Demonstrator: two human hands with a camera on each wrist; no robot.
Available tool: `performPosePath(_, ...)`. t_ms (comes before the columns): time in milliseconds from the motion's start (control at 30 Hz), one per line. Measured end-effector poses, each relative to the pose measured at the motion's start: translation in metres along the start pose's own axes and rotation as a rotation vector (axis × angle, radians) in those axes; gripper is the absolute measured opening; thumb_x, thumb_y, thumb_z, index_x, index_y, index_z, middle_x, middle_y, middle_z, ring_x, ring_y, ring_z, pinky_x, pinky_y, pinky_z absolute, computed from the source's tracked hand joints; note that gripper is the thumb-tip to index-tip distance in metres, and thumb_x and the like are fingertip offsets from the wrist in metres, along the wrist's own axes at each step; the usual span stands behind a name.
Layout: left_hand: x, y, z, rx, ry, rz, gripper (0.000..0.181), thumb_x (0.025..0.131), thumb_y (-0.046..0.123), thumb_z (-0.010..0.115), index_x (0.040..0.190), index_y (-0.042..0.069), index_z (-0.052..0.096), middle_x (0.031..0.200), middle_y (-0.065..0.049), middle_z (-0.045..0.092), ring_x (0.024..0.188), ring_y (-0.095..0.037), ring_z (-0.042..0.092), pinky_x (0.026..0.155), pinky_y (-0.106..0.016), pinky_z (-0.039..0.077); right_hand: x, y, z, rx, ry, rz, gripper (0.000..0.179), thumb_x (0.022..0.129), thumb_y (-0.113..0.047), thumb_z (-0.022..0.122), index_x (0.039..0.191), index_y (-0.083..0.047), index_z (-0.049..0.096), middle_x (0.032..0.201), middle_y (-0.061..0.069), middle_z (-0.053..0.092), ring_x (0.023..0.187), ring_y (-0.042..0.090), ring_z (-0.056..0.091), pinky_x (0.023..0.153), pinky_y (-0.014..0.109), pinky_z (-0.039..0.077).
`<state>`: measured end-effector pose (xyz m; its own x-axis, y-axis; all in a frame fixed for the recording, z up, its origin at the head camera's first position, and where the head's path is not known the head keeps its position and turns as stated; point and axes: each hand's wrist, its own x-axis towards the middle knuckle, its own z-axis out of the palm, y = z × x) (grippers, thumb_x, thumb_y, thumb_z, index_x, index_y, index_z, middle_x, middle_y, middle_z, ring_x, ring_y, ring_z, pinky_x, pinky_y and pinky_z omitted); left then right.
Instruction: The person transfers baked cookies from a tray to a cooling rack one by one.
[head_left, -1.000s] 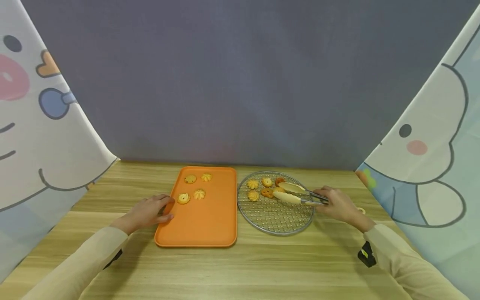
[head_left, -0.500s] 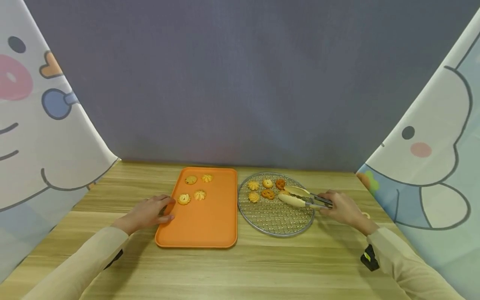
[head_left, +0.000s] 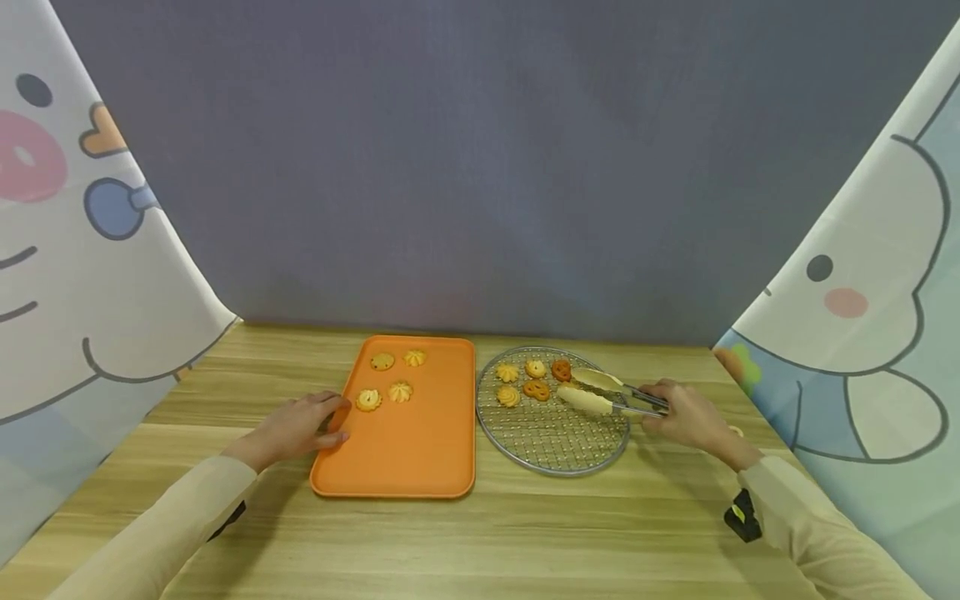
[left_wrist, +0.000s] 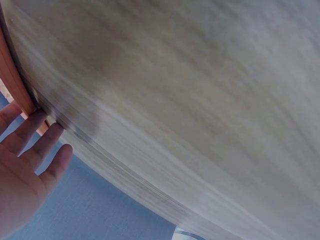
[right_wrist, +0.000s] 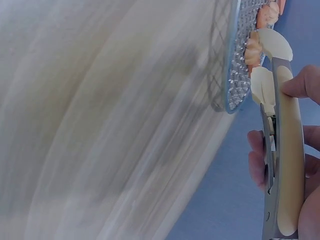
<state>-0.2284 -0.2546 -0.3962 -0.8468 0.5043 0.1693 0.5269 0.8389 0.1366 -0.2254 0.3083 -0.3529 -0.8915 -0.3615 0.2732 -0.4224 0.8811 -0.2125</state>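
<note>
My left hand (head_left: 300, 427) rests at the left edge of an orange tray (head_left: 420, 458), fingers fairly straight against its rim, as the left wrist view also shows. Four piped and round cookies, such as a flower-shaped one (head_left: 400, 392), lie on the tray. My right hand (head_left: 678, 417) grips metal tongs (right_wrist: 290, 150) with cream tips. Those tips are spread, low over a round wire rack (head_left: 555, 454). A partly hidden cookie (head_left: 570, 385) shows between them. Beside it lie a pretzel (head_left: 536, 389), a darker pretzel (head_left: 561, 370) and several piped cookies (head_left: 508, 395).
Tray and rack stand side by side on a wooden table (head_left: 480, 550). A grey cloth (head_left: 480, 167) rises along the table's back edge, and cartoon-printed panels flank both sides.
The tongs have drawn back slightly to the right, showing more of the nearby pretzel. The left hand stays at the tray's edge, and the whole view has shifted a little.
</note>
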Motion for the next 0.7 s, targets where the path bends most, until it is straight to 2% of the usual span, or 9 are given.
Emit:
performPosePath(300, 0.000, -0.002, 0.001, 0.000, 0.019, 0.004, 0.046, 0.082, 0.034, 0.066, 0.116, 0.003, 0.059, 0.116, -0.021, 0.058, 0.100, -0.040, 0.058, 0.076, -0.056, 0.048, 0.014, -0.012, -0.001, -0.041, 0.035, -0.066, 0.046, 0.070, -0.015, 0.071, 0.112, 0.003, 0.063, 0.088, 0.009, 0.064, 0.056, 0.004, 0.041, 0.047, 0.020, 0.032)
performPosePath(500, 0.000, -0.002, 0.004, 0.003, 0.018, 0.003, 0.047, 0.082, 0.034, 0.065, 0.116, 0.003, 0.058, 0.116, -0.021, 0.058, 0.100, -0.040, 0.058, 0.075, -0.056, 0.048, 0.029, -0.032, 0.010, -0.002, 0.042, -0.134, 0.048, 0.070, -0.016, 0.069, 0.112, 0.004, 0.062, 0.092, 0.011, 0.065, 0.052, 0.001, 0.038, 0.047, 0.018, 0.033)
performPosePath(700, -0.001, 0.000, 0.003, 0.011, 0.034, 0.015, 0.046, 0.082, 0.034, 0.066, 0.115, 0.003, 0.059, 0.114, -0.021, 0.059, 0.097, -0.039, 0.060, 0.073, -0.055, 0.049, 0.044, -0.058, 0.025, 0.056, 0.018, -0.172, 0.050, 0.068, -0.015, 0.071, 0.114, 0.003, 0.061, 0.091, 0.010, 0.063, 0.057, 0.004, 0.042, 0.048, 0.019, 0.037)
